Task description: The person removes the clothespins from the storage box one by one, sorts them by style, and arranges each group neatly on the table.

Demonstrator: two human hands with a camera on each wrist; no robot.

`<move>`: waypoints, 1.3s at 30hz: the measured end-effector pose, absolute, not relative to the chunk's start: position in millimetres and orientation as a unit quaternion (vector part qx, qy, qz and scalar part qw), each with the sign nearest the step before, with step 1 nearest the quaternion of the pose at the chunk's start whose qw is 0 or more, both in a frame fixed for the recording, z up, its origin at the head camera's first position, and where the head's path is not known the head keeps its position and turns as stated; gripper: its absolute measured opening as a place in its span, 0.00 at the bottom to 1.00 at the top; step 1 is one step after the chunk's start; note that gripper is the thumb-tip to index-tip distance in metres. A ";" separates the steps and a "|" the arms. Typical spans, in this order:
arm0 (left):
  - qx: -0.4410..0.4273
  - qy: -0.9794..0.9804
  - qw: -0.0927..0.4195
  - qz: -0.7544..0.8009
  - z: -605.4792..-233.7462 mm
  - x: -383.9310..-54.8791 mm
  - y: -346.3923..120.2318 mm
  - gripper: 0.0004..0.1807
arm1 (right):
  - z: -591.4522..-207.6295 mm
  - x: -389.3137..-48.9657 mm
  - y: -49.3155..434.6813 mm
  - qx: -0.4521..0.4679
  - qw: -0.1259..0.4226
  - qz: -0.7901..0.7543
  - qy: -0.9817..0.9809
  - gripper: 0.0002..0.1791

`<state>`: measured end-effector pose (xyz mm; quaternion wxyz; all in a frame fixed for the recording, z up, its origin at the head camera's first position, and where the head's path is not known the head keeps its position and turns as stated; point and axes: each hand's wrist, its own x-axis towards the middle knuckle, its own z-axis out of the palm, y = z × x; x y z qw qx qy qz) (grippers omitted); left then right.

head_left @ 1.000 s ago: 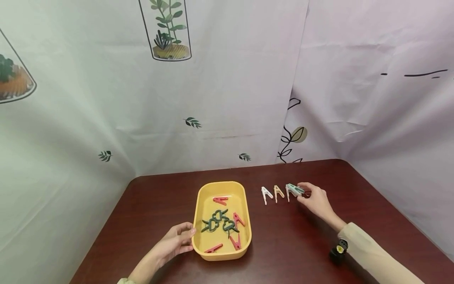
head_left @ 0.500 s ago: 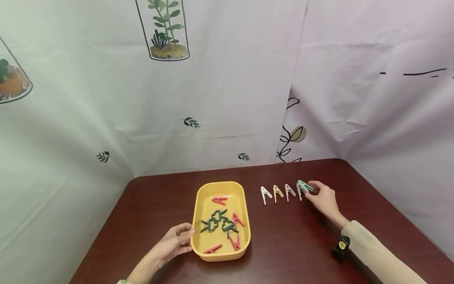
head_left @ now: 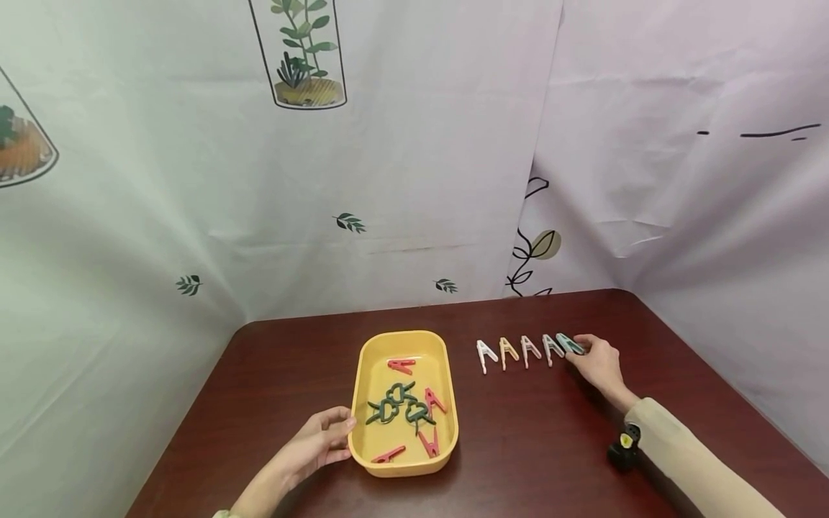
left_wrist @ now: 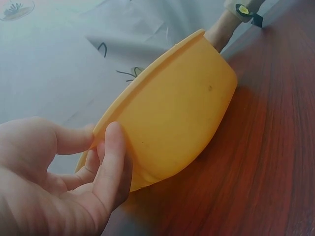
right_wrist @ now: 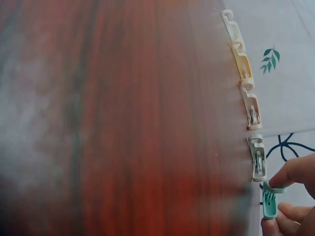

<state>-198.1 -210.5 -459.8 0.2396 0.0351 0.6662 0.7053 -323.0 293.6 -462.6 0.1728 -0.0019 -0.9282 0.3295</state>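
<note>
My left hand (head_left: 319, 436) grips the left rim of a yellow plastic basin (head_left: 360, 464); in the left wrist view the thumb sits on the rim and fingers press the outer wall (left_wrist: 172, 113). At the right, my right hand (head_left: 597, 363) pinches a teal clothespin (right_wrist: 270, 202) between thumb and fingers. To its left runs a row of clothespins on the table: a grey one (head_left: 553, 350), a pale pink one (head_left: 529, 351), a yellow one (head_left: 508, 352) and a white one (head_left: 486, 355). Inside the basin lie several red clothespins (head_left: 429, 443) and dark green clips (head_left: 418, 412).
The dark red wooden table (head_left: 518, 453) meets a white printed cloth (head_left: 414, 180) at the back and sides. A black strap with a yellow flower (head_left: 625, 440) is on the right wrist.
My right hand has shifted right with the teal clothespin, from over the pale pink one, past the grey one, to the row's right end. The left hand stays on the basin.
</note>
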 end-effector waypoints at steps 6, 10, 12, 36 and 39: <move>0.036 0.660 0.244 0.710 -459.2 -197.7 -210.8 0.13 | -464.0 -327.4 294.7 -0.031 0.161 0.327 -0.931 0.23; 0.037 0.656 0.246 0.713 -458.8 -197.6 -210.3 0.11 | -463.2 -328.1 294.6 -0.048 0.143 0.328 -0.932 0.23; 0.038 0.658 0.244 0.712 -458.8 -197.5 -210.1 0.11 | -463.0 -329.2 294.7 -0.052 0.140 0.327 -0.933 0.24; 0.040 0.664 0.233 0.709 -455.1 -194.7 -208.3 0.11 | -456.1 -330.3 280.1 0.009 0.233 0.374 -0.897 0.18; 0.041 0.664 0.233 0.709 -455.5 -194.7 -208.4 0.11 | -455.3 -328.9 272.9 0.030 0.246 0.385 -0.889 0.16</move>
